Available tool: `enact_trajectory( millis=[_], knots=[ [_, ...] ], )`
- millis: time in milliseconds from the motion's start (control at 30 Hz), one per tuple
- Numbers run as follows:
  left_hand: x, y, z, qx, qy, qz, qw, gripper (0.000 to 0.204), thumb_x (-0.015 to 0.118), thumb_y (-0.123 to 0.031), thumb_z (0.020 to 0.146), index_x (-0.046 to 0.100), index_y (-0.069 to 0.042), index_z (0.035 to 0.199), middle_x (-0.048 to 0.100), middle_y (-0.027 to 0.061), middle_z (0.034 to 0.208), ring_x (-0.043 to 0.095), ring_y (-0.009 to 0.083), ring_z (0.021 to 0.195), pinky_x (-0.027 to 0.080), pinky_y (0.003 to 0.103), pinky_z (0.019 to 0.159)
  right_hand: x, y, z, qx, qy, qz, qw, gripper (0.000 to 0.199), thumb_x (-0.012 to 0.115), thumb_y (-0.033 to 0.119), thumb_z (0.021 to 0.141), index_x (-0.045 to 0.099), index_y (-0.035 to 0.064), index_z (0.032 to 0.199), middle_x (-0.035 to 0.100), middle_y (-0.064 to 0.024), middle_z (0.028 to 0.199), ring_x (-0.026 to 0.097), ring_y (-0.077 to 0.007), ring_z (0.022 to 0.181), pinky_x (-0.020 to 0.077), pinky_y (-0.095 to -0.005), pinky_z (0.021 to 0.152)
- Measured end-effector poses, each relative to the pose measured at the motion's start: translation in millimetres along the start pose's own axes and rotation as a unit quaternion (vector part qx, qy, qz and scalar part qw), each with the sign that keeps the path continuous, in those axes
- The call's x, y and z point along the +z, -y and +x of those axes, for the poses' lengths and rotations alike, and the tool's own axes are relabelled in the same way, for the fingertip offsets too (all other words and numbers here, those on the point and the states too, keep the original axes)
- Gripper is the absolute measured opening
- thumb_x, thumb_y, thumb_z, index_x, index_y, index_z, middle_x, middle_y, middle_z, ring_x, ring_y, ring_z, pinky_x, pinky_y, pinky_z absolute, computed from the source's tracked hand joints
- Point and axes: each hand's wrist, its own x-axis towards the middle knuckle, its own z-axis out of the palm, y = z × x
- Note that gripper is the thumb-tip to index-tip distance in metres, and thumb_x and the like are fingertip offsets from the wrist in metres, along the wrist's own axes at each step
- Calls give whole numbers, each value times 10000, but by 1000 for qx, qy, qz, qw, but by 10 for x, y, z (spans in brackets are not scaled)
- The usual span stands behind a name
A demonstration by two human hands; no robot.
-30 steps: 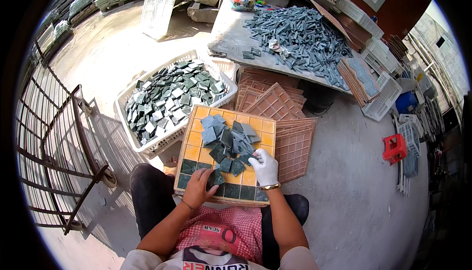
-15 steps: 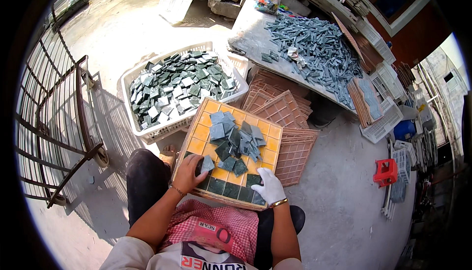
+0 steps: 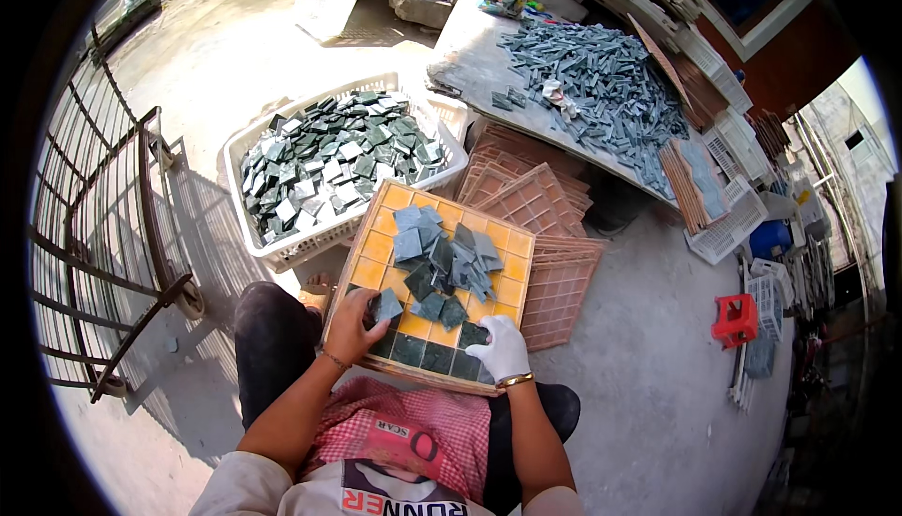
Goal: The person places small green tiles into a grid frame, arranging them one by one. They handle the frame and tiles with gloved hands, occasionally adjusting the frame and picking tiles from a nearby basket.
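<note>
A yellow grid tray with a pale wooden edge lies across my lap. Loose grey and dark green stone tiles are heaped on its middle, and a row of dark green tiles fills cells along its near edge. At the tray's left side, my left hand, bare, is closed around stone tiles; a grey one shows past the fingertips. My right hand, in a white glove, is at the near right corner, with thumb and finger closed on a dark green tile at the grid.
Beyond the tray stands a white plastic crate full of square tiles. Brown grid trays are stacked to its right. A slab table bears a heap of narrow grey strips. A metal rack stands left, a red stool right.
My right hand has shifted left along the near edge, its thumb and finger now around a dark tile. My left hand keeps its tiles. The whole view has moved slightly.
</note>
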Motion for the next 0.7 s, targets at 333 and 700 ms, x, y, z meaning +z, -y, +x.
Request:
enact_trajectory(
  millis=[333, 700],
  knots=[
    [-2, 22, -6, -1, 1, -16, 1000, 439, 704, -132, 676, 518, -5, 1053, 529, 124, 906, 528, 212, 673, 454, 301, 614, 148, 377, 183, -11, -66, -128, 990, 546, 719, 363, 669, 500, 57, 1064, 571, -138, 891, 594, -305, 791, 484, -395, 651],
    [-11, 31, -29, 7, -2, -13, 1000, 457, 698, -146, 689, 505, -11, 1080, 531, 134, 953, 532, 223, 705, 461, 309, 645, 122, 243, 138, -51, 0, -4, 999, 457, 691, 157, 645, 533, 36, 1056, 554, -132, 975, 579, -263, 773, 479, -350, 694]
  ],
)
